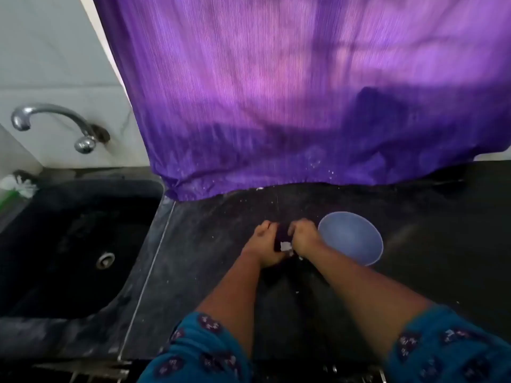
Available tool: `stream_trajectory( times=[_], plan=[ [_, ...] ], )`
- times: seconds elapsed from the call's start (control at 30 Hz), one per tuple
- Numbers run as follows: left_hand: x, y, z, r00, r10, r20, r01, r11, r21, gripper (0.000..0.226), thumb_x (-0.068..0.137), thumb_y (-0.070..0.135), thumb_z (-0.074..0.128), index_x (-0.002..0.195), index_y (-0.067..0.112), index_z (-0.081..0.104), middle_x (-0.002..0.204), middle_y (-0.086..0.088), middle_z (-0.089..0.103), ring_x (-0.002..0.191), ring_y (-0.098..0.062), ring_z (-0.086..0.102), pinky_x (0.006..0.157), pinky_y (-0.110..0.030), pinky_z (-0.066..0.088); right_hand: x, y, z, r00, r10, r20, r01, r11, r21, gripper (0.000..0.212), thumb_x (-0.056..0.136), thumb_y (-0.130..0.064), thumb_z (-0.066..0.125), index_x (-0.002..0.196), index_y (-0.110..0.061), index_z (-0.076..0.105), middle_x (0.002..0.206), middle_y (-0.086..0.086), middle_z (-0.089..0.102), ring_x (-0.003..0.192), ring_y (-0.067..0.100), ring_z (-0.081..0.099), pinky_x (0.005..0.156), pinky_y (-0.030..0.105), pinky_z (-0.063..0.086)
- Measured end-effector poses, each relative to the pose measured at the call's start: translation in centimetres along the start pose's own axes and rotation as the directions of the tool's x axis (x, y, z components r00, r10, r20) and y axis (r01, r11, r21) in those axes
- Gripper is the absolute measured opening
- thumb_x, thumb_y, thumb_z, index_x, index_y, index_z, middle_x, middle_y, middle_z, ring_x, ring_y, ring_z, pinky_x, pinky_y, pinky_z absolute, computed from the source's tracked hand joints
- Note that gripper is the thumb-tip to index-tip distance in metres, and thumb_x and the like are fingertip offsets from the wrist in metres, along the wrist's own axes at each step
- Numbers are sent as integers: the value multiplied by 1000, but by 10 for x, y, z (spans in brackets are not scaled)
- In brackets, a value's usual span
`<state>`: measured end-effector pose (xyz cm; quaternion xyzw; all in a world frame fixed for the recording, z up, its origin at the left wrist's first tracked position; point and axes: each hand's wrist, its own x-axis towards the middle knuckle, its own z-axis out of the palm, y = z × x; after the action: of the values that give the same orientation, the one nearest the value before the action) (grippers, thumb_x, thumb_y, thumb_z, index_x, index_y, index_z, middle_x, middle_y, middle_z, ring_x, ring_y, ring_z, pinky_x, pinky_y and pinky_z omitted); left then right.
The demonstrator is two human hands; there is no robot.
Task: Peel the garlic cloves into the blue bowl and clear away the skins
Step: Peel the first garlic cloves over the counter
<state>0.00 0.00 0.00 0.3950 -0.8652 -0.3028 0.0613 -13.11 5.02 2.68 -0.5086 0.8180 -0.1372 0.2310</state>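
Purple cloth [290,92] hung as a curtain over the far wall and filled the scene from ten to two o'clock, its hem brushing the back edge of the dark stone table [414,217]. At nine o'clock a black sink [69,244] was sunk into that table, with a chrome tap [55,120] on the wall above it and its drain visible on the basin floor.

Near the middle of the table stood the blue bowl [356,244], just at three o'clock of the two hands and looking bare inside, so peeling appeared to be at an early stage. The left hand [265,244] and the right hand [304,239] met over the table, each grip curled and pinching at something small between them. A white scrap of garlic skin [286,246] showed between the fingers; the clove itself was hidden and blurred, so I could not tell how much skin it kept.

Judging by this, the step was stripping a clove. The next move would call for dropping the bare clove a short way toward three o'clock into the bowl while keeping the skin out. White flecks [297,292] dotted the table and would need gathering; nothing blocked the path to the bowl.
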Motion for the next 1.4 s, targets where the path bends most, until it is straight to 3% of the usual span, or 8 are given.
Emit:
stream_trajectory(
  times=[0.07,0.23,0.37,0.53,0.67,0.87,1.07,1.4],
  plan=[
    [1,-3,15,1000,-12,-21,11,997,-71,69,77,33,75,135,12,45,131,-8,44,123,-25,43,105,-34,38,-4,5,13,998,20,61,-17,999,-51,26,85,-9,66,111,-7,66,114,13,62,105,28,61,95,33,48],
    [8,-14,35,979,-15,-205,-40,964,-261,33,78,10,74,110,6,68,107,-13,61,100,-26,62,91,-34,48,-5,19,47,991,-30,-128,46,991,127,22,93,-10,53,110,-4,66,116,16,56,98,27,56,85,25,38],
    [21,-30,46,946,-74,-316,-80,890,-449,30,70,2,79,97,9,70,98,-7,66,77,-11,64,75,-28,54,13,27,61,975,9,-223,72,933,353,12,88,-15,67,98,-11,71,102,9,69,91,21,65,88,30,50],
    [19,-42,53,925,-168,-340,-164,633,-757,47,71,-7,79,114,3,63,103,-8,69,89,-10,67,80,-19,54,25,35,74,971,9,-240,176,653,737,11,86,-10,70,87,-21,70,87,1,73,85,16,69,79,29,56],
    [23,-41,45,933,-147,-329,-201,547,-813,19,82,2,72,101,2,70,90,-12,73,79,-12,69,74,-21,54,26,37,81,947,-34,-319,290,515,807,10,88,-12,68,91,-22,67,93,2,73,90,16,69,83,28,55],
    [26,-40,41,944,-157,-291,-207,405,-891,19,81,1,72,99,-4,70,93,-17,73,84,-18,70,82,-25,56,30,36,75,956,-122,-267,292,305,907,19,92,-6,61,103,-21,65,100,7,71,96,16,67,83,26,53],
    [32,-47,40,945,-106,-309,-237,427,-872,12,83,2,69,95,1,72,91,-11,73,85,-14,69,77,-21,54,32,35,76,949,-109,-296,315,328,891,24,81,-13,75,104,-15,70,98,4,74,95,13,70,84,24,54],
    [31,-44,40,933,-121,-338,-235,505,-830,18,87,2,66,104,-3,70,98,-14,72,88,-16,69,82,-22,55,34,34,74,965,-89,-248,263,255,931,20,80,-3,73,97,-12,69,96,9,74,94,19,70,81,26,55]
  ],
)
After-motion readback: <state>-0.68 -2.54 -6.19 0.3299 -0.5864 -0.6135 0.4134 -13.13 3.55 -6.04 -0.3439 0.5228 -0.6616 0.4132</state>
